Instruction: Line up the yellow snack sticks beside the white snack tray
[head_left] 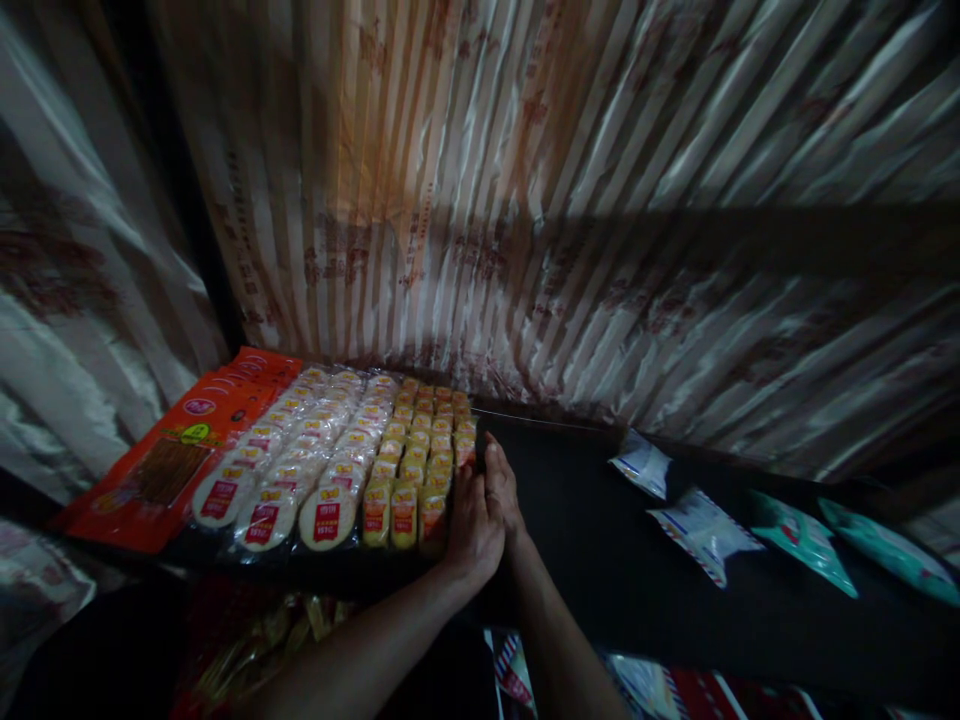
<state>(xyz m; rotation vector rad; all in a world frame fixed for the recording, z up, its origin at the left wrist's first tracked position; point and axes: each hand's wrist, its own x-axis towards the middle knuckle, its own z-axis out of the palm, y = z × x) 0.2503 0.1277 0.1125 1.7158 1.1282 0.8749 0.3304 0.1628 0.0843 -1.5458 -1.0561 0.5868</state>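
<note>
In the head view, rows of small yellow-wrapped snack packets (405,510) stand tightly packed on a black shelf (577,540). My left hand (476,525) rests against the right side of these rows, fingers stretched forward. Close beside it, touching it, lies my right hand (504,485), its fingers straight and pointing away from me. Neither hand plainly grips a packet; some fingertips are hidden in the dim light. To the left of the yellow packets are rows of round white rice crackers (330,515) in clear wrap with red labels.
Flat orange snack bags (180,450) lie at the shelf's left end. White-blue bags (709,535) and green bags (802,540) lie apart on the right. Pleated printed sheeting (480,200) hangs behind. More packages (285,640) sit on a lower level.
</note>
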